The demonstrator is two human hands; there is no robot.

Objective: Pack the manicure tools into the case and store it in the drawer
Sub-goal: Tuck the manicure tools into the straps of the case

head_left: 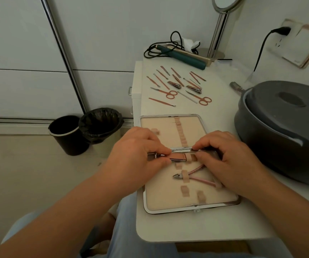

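- You are at the packing step: both hands work a long flat tool (178,157) under an elastic loop (188,158) at the far edge of the near half of the open case (170,207), just this side of the hinge.
- Your left hand (137,155) pinches the tool's left end; your right hand (224,155) has its fingertips curled down on the right end, by the loop.
- One tool is already seated: the cuticle nippers (192,176), held by straps near the middle of the same half.
- Next, I judge, you slide the tool until the loop grips it mid-length, then reach far for another.
- Loose tools (178,86) lie well beyond the case on the white table (187,229): two scissors, two nail clippers, and roughly a dozen thin sticks and files; the exact count is hard to tell.
- The drawer (136,86) sits at the table's far left edge, closed.
- Two bins stand on the floor to the left.
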